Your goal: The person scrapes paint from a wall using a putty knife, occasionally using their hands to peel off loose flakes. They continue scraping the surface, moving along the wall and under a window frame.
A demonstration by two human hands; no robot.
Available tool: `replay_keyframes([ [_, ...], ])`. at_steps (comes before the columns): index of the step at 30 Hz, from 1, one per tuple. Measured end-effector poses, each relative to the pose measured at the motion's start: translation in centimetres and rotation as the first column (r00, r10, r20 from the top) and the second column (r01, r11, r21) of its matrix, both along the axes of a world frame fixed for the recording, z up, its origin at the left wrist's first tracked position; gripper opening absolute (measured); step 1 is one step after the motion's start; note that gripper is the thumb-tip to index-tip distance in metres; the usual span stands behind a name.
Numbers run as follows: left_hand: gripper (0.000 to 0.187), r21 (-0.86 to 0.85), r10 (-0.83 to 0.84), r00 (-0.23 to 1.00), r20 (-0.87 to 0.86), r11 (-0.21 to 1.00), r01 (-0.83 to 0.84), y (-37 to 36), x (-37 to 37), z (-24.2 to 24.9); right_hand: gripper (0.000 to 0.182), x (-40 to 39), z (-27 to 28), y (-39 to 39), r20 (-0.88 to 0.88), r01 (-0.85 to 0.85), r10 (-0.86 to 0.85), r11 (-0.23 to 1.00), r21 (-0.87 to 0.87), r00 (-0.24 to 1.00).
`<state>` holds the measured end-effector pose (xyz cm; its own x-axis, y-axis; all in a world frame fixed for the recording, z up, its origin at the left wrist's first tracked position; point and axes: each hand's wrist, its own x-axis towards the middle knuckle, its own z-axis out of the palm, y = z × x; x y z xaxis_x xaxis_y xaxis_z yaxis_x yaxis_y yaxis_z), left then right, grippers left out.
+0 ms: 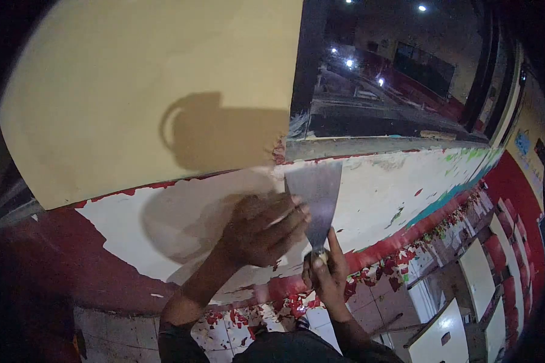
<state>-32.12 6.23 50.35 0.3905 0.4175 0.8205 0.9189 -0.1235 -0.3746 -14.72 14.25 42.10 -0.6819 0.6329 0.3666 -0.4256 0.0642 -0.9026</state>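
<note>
A wide scraper (322, 199) points up the wall, its metal blade's top edge close to the border under the window. My right hand (331, 275) is closed around its handle, thumb along the front. My left hand (266, 230) is beside the blade, fingers curled and overlapping the blade's left edge. A small pale spot shows near its fingertips, but I cannot make out what they hold, if anything. Behind both hands, the wall's stripped white band (393, 187) has ragged edges of red paint (60, 254).
Above the band is a cream wall (133, 72) with shadows on it, and a dark-framed window (393, 72) to its right. Red paint flakes (297, 302) litter the tiled floor (218, 336). Desks with white tops (445, 336) and red seats stand at the right.
</note>
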Motion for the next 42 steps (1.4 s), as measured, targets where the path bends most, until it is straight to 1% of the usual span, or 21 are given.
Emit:
replay_keyframes([
  [2, 0.025, -0.059, -0.040, 0.999, 0.019, 0.997, 0.041, 0.0, -0.3, -0.7, 0.062, 1.0, -0.9, -0.6, 0.038, -0.010, 0.013, 0.997, -0.080, 0.999],
  [3, 0.025, -0.089, -0.058, 0.998, 0.032, 0.994, 0.060, 0.0, -0.4, -1.1, 0.063, 0.8, -0.9, -0.4, 0.079, 0.020, -0.020, 1.000, -0.002, 0.997],
  [6, 0.025, 0.051, 0.015, 1.000, 0.007, 0.999, -0.015, -0.5, -0.4, 0.5, 0.064, -0.7, 0.4, -0.2, 0.067, 0.064, -0.070, 0.994, 0.090, 0.995],
  [10, 0.027, -0.005, -0.031, 0.998, 0.052, 0.999, 0.032, -0.6, -0.2, -1.2, 0.063, 1.0, -1.0, -0.8, 0.070, 0.018, -0.016, 0.999, -0.027, 0.997],
  [12, 0.024, -0.027, -0.021, 0.999, 0.041, 0.999, 0.022, -0.9, -0.6, -1.2, 0.063, -0.2, -0.3, -0.7, 0.041, 0.019, -0.019, 1.000, -0.010, 0.999],
  [14, 0.022, 0.031, 0.003, 0.999, 0.043, 1.000, -0.005, -0.8, -0.5, -1.1, 0.063, -1.2, 2.0, -0.7, -0.002, -0.021, 0.021, 1.000, -0.006, 1.000],
  [16, 0.021, 0.101, 0.032, 0.999, 0.040, 0.994, -0.035, -0.6, -0.6, -0.7, 0.062, -0.9, 1.0, -0.7, 0.000, 0.012, -0.012, 1.000, 0.010, 1.000],
  [18, 0.020, 0.059, -0.015, 0.999, 0.036, 0.998, 0.013, -0.5, -0.7, -0.4, 0.061, 0.1, -0.3, -0.8, 0.004, 0.031, -0.031, 1.000, 0.001, 1.000],
  [20, 0.019, 0.002, -0.062, 0.997, 0.044, 0.998, 0.062, -0.5, -0.6, -0.5, 0.061, -0.2, -0.2, -0.5, -0.028, -0.015, 0.015, 1.000, -0.011, 1.000],
  [21, 0.022, 0.016, -0.004, 1.000, 0.024, 1.000, 0.004, -0.6, -0.4, -0.4, 0.061, -0.5, 0.3, -0.2, -0.025, -0.025, 0.024, 0.999, -0.023, 0.999],
  [24, 0.034, -0.182, -0.149, 0.971, 0.187, 0.966, 0.183, -0.8, -0.1, 0.3, 0.062, -0.3, -0.5, 0.1, 0.001, 0.020, -0.020, 1.000, -0.020, 1.000],
  [26, 0.035, -0.100, -0.055, 0.986, 0.157, 0.992, 0.071, -1.6, 0.1, 0.0, 0.064, 1.0, -2.6, 0.2, 0.035, 0.087, -0.087, 0.996, 0.001, 0.996],
  [27, 0.036, -0.080, 0.016, 0.988, 0.156, 0.997, -0.003, -1.6, 0.2, 0.5, 0.067, 2.0, -4.8, 0.8, 0.117, 0.139, -0.145, 0.988, 0.059, 0.982],
  [30, 0.036, -0.092, 0.269, 0.945, 0.188, 0.962, -0.255, -0.7, 1.0, 3.1, 0.065, 4.6, -7.1, 0.6, 0.147, 0.152, -0.148, 0.988, -0.019, 0.978],
  [31, 0.037, -0.272, 0.092, 0.976, 0.195, 0.962, -0.036, 0.2, 0.1, 2.9, 0.065, 5.3, -7.3, 0.5, 0.131, 0.167, -0.166, 0.986, -0.003, 0.977],
  [34, 0.040, -0.452, -0.113, 0.985, -0.129, 0.891, 0.043, 0.0, 0.1, 0.6, 0.064, 6.5, -6.7, 0.8, 0.078, 0.231, -0.231, 0.973, 0.013, 0.970],
  [35, 0.039, -0.327, -0.146, 0.981, -0.126, 0.940, 0.098, 0.2, 0.1, 1.3, 0.064, 6.7, -6.4, 0.7, 0.069, 0.266, -0.265, 0.964, -0.009, 0.962],
  [36, 0.038, -0.245, -0.012, 0.995, -0.097, 0.970, -0.012, 0.3, 0.3, 2.2, 0.064, 6.8, -6.3, 0.7, 0.062, 0.302, -0.300, 0.953, -0.035, 0.952],
  [38, 0.037, -0.087, 0.239, 0.971, -0.001, 0.967, -0.239, 0.4, 2.3, 7.0, 0.064, 6.8, -5.8, 1.0, 0.029, 0.274, -0.273, 0.961, -0.038, 0.962],
  [39, 0.037, -0.102, 0.310, 0.951, 0.001, 0.946, -0.308, 1.2, 2.1, 7.1, 0.063, 6.8, -4.7, 0.7, 0.045, 0.281, -0.279, 0.959, -0.045, 0.959],
  [42, 0.041, -0.310, 0.102, 0.994, 0.039, 0.947, -0.085, 1.4, 1.9, 5.9, 0.063, 7.1, -5.1, 0.9, 0.053, 0.321, -0.321, 0.947, 0.021, 0.945],
])
